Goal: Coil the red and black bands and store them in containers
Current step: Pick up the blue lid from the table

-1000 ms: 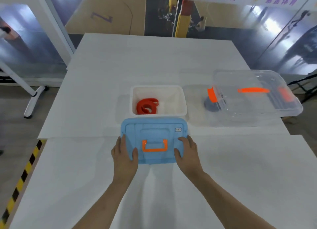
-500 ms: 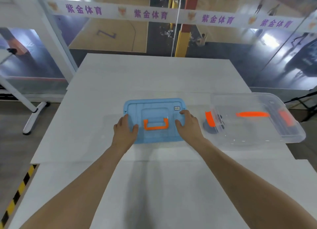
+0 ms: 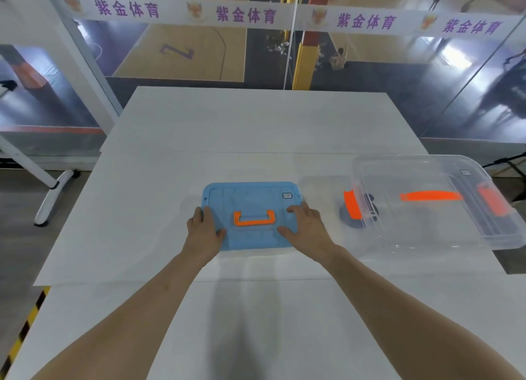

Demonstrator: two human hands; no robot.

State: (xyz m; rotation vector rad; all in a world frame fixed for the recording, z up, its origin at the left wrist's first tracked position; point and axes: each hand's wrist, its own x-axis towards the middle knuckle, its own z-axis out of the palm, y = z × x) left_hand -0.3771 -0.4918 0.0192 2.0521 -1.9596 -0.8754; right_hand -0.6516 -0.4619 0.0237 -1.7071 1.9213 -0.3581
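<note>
**A:** Start with the fingers. What are they doing?

**B:** Both sets lie fairly straight, flat on top of the blue lid (image 3: 250, 209). The left hand (image 3: 203, 228) is on the lid's left side. Its fingers (image 3: 200, 213) reach the left edge and its thumb is spread inward across the surface. The right hand (image 3: 306, 226) mirrors it on the right side, with its fingers (image 3: 296, 210) pointing toward the far corner and its thumb angled in. Neither hand curls round anything; they rest or press on the lid.

**A:** And between the hands?

**B:** The lid's orange handle (image 3: 254, 218) lies flat, midway between the two thumbs and untouched.

**A:** Where are the bands?

**B:** The red band can't be seen, because the blue lid covers whatever sits under it. The black band (image 3: 345, 218) appears to be the dark round shape showing through the clear container (image 3: 427, 234), at its left end. It's blurred by the plastic, so I can't make out its coils.

**A:** Describe that container.

**B:** It stands to the right of the blue lid, near it but apart from it. It's transparent, with a clear lid (image 3: 412, 174) on it, and that lid seems to sit shifted to the right. An orange latch (image 3: 352, 206) hangs at the left end, there's another at the right, and an orange strip handle (image 3: 429, 196) lies along the top.

**A:** And around all that?

**B:** Everything rests on a white bench (image 3: 256, 129). Beyond its far edge is a glass wall with a banner (image 3: 284, 16) of purple characters. Yellow-and-black tape (image 3: 25, 331) marks the floor at the lower left.
</note>
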